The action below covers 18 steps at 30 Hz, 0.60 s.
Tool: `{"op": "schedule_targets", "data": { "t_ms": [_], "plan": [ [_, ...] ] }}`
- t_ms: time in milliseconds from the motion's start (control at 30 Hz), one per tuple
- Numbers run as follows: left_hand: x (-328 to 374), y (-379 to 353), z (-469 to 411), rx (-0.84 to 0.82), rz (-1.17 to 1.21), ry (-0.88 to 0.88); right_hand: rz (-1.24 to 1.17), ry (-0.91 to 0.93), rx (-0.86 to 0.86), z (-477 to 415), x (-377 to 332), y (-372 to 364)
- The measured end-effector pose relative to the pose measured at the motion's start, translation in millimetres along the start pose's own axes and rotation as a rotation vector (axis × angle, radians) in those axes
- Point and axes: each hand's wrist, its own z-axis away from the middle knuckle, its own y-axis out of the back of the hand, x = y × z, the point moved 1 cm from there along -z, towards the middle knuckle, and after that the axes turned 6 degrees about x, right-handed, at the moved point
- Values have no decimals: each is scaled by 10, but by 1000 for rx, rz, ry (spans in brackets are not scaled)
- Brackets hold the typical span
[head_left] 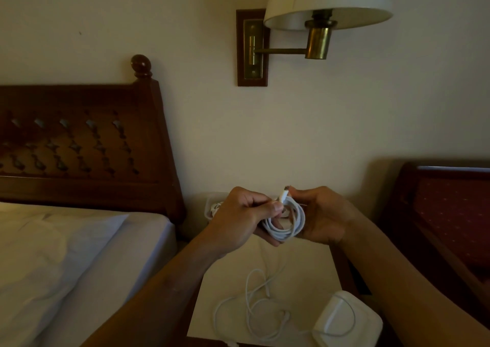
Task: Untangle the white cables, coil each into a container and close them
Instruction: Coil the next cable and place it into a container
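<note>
Over the far half of the table [305, 262], both hands grip the coiled cable [287, 224]. The left hand [238, 214] is pinching the loops, and the right hand [320, 214] is curled round the other side, fingertip by the plug end [284, 195]. The coil's standing roughly upright, facing me. One container [212, 201] sits at the far edge just behind the left hand, so that hand's nearer — I reckon the coil needs tipping flat to go in. The loose cable [254, 309] sprawls by the near edge, running over the white container [350, 320] at the near right corner.
</note>
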Motion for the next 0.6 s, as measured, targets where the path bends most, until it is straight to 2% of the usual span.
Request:
{"op": "schedule_targets", "data": {
  "t_ms": [167, 233, 367, 500, 533, 600],
  "plan": [
    [-86, 27, -18, 126, 17, 6, -73, 320, 282, -25, -1, 70],
    [-97, 26, -37, 185, 11, -10, -11, 503, 380, 42, 27, 65],
    [-96, 0, -82, 285, 8, -36, 402, 1105, 558, 214, 163, 15],
    [-86, -65, -109, 332, 23, -67, 919, 1658, 554, 281, 314, -27],
    [-85, -86, -107, 322, 29, -66, 1018, 1735, 544, 265, 327, -18],
    [-86, -111, -100, 296, 36, -69, 1138, 1755, 490, 235, 332, 8]
  ]
}}
